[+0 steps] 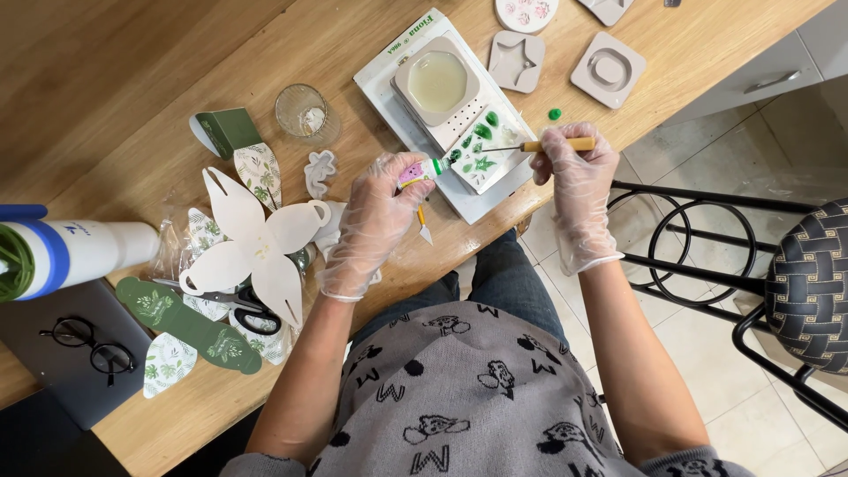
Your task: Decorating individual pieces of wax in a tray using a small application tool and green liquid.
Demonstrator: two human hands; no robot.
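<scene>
Bare wood far left, moulds (517, 60) – glass (306, 113) crowd mid-table, perhaps passable between.

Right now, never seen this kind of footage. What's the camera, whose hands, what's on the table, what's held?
There is one view, from a camera worn on a person's head, looking down at their own two hands in thin clear gloves. The left hand holds a small dropper bottle with a green tip and a little pointed tool. The right hand holds a thin wooden-handled tool over a small white rectangular mould with green leaf shapes. That mould sits on a white box on the long wooden table. Also there: grey silicone moulds, a clear glass cup, white and green leaf-print paper cutouts, black glasses.
</scene>
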